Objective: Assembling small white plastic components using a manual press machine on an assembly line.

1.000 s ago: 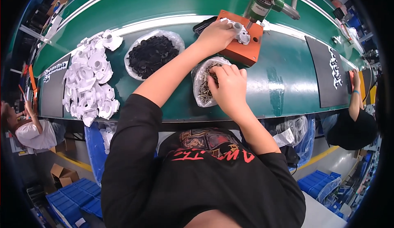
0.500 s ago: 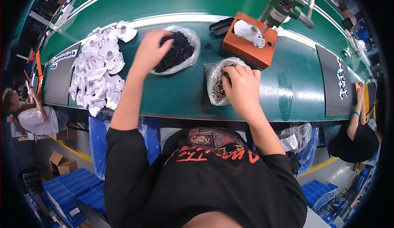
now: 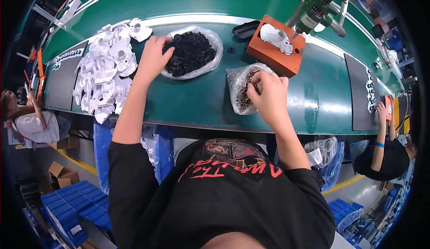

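Observation:
My left hand point(image 3: 154, 57) is at the left rim of a clear plastic bag point(image 3: 218, 47) of small black round parts point(image 3: 190, 54). Its thumb and fingers are apart, and I see nothing between them. At the mouth of a second clear bag point(image 3: 234, 76), my right hand point(image 3: 270, 92) has its fingertips drawn together among thin metal pins point(image 3: 244, 94). Whatever lies in that pinch is too small to make out. A white plastic housing point(image 3: 276, 37) rests on an orange block point(image 3: 277, 61) under a green press point(image 3: 313, 14).
White housings point(image 3: 105, 70) are heaped to the left of my left arm. One loose black part point(image 3: 231, 49) and a black tray point(image 3: 246, 29) lie near the orange block. Dark mats point(image 3: 358, 92) with small parts flank the green bench. A co-worker point(image 3: 380, 155) sits right, another point(image 3: 36, 123) left.
My left hand has moved left, from over the black parts to the bag's rim. The right hand stays at the pin bag, its fingers shifted slightly. The view has tilted a little.

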Action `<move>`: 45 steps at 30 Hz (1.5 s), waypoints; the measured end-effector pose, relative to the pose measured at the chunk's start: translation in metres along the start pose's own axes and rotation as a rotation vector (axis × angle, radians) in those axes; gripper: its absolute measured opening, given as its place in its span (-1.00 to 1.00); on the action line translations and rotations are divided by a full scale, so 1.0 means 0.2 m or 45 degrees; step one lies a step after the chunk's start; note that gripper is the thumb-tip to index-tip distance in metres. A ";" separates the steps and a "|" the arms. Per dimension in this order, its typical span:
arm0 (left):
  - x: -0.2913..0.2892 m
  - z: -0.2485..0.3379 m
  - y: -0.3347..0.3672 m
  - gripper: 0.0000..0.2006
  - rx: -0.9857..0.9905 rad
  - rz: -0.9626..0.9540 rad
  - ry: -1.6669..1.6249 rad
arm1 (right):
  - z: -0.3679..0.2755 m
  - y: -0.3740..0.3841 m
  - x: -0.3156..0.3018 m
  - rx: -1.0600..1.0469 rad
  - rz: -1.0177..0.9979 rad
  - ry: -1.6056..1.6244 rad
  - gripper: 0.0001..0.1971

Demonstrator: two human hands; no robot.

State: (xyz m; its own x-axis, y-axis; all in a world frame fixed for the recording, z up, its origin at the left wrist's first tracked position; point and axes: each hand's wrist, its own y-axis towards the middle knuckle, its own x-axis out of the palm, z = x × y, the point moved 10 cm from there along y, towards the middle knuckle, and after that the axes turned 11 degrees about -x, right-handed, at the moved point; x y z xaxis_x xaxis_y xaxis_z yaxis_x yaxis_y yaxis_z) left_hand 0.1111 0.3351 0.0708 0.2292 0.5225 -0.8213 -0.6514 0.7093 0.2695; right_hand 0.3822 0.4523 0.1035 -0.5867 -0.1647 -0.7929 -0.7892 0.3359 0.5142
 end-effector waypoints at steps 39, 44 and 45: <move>0.66 1.04 0.56 -0.80 0.022 -0.660 -0.911 | 0.48 -0.33 -0.17 0.497 0.529 1.197 -0.89; 0.95 1.25 0.71 -0.78 0.114 -0.879 -0.698 | 0.52 -0.38 -0.17 0.541 0.568 1.219 -0.89; 1.03 1.27 0.76 -0.78 0.237 -0.873 -0.674 | 0.52 -0.39 -0.18 0.542 0.569 1.217 -0.89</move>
State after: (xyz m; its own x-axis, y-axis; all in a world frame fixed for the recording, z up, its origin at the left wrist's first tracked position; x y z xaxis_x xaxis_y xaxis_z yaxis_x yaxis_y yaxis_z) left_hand 0.2429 0.6709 0.0698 0.8605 0.0718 -0.5043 -0.1300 0.9882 -0.0812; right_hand 0.4830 0.5292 0.0571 -0.8423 -0.5294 0.1017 -0.4555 0.7998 0.3909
